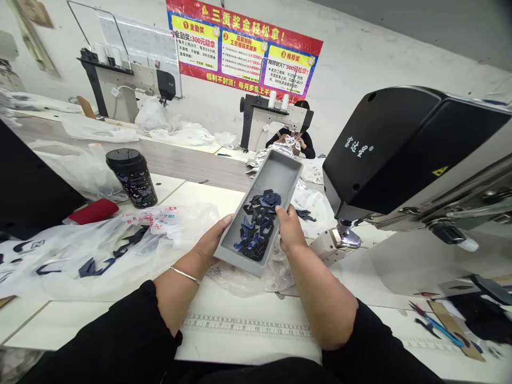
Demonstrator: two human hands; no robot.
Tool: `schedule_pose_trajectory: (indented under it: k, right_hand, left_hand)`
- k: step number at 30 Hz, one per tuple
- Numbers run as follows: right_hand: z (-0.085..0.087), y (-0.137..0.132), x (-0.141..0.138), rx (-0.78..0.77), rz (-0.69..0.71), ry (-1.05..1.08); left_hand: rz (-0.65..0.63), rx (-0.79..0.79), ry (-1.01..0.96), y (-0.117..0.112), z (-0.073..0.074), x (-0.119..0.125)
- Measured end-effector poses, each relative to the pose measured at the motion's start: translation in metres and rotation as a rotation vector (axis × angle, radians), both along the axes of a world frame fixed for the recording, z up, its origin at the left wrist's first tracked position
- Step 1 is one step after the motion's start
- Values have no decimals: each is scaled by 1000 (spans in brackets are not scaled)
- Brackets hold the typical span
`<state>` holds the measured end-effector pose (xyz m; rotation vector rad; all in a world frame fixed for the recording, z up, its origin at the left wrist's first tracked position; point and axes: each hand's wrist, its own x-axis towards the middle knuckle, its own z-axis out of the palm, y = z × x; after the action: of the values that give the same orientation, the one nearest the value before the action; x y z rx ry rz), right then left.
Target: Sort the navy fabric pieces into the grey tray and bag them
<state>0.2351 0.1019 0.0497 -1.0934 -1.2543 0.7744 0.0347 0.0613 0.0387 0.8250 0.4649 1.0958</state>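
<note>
The person's left hand (210, 240) and right hand (290, 229) are both gripping a shallow grey rectangular plastic tray (240, 261) by its long sides, holding it tilted above the desk, with the left thumb and the right fingers curling over the rim. A loose heap of dark navy cut pieces (258, 226) is lying inside the tray, gathered toward its near end. A thin silver bangle (184, 274) is circling the left wrist, just beyond a black sleeve (160, 325).

Under the hands, a white-topped work desk (208, 198) is stretching forward, with a printed ruler scale (248, 326) running along its near edge. A crumpled clear plastic bag (92, 261) is spreading to the left, more navy pieces showing through it. Beyond the bag, a black patterned tumbler with a lid (132, 178) is standing beside a red padded object (94, 211). To the right, a black sewing machine head (400, 149) is looming over a chrome presser foot (344, 237), while blue-handled snips (436, 325) are lying across a brown cardboard template (452, 330).

The room is opening onto white walls — a red and yellow Chinese poster (244, 45) is hanging there. A co-worker (292, 141) is sitting behind a far sewing machine (272, 120), and another machine (128, 80) is standing further left.
</note>
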Motion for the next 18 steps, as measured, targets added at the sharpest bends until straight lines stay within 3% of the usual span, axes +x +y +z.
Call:
schedule_pose_trajectory:
  k: [4,9,13,18]
  right_hand:
    - [1,1,2,-16,-8,24]
    - [1,5,4,-10,-52,20]
    - [0,7,6,2,-78,-27]
    - [5,2,11,30,-136,-133]
  left_hand:
    - [41,-22,-6,2,-3,-1]
    - [-64,-60,25,4,-9,-2]
    - [-105,-3,98,4,-13,-3]
    - [-140,-51,133,5,-15,-2]
